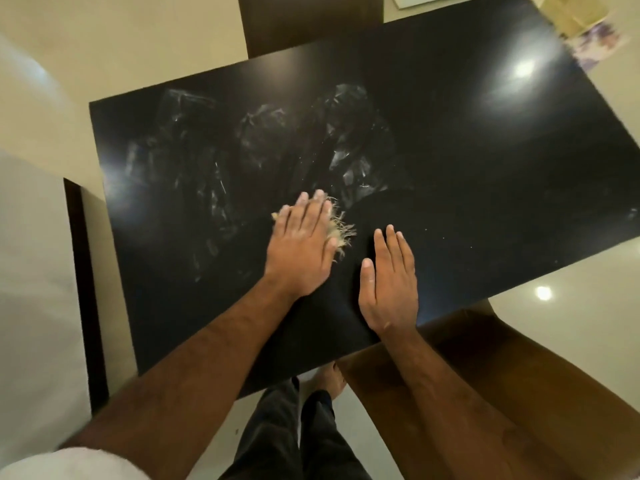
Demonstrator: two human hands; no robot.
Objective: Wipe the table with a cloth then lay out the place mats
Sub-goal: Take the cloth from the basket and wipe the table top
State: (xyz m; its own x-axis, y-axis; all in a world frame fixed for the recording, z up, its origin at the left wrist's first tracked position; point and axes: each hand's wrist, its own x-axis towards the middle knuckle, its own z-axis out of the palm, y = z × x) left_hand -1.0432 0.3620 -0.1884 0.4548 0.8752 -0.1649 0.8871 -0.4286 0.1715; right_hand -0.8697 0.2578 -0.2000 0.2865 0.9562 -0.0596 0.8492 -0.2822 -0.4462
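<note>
A glossy black table (485, 168) fills the middle of the view, with whitish wet smears across its left half. My left hand (301, 247) lies flat, fingers straight, pressing a pale frayed cloth (341, 226) onto the tabletop; only the cloth's ragged edge shows past my fingers. My right hand (389, 282) rests flat and open on the bare table just right of it, near the front edge. Pale mats (571, 12) lie at the table's far right corner, blurred.
A dark chair back (308, 22) stands behind the table's far edge. A brown chair (485, 375) sits at the near right, under my right forearm. A dark panel (83, 271) runs along the left. My legs and one bare foot (329, 379) stand at the front edge.
</note>
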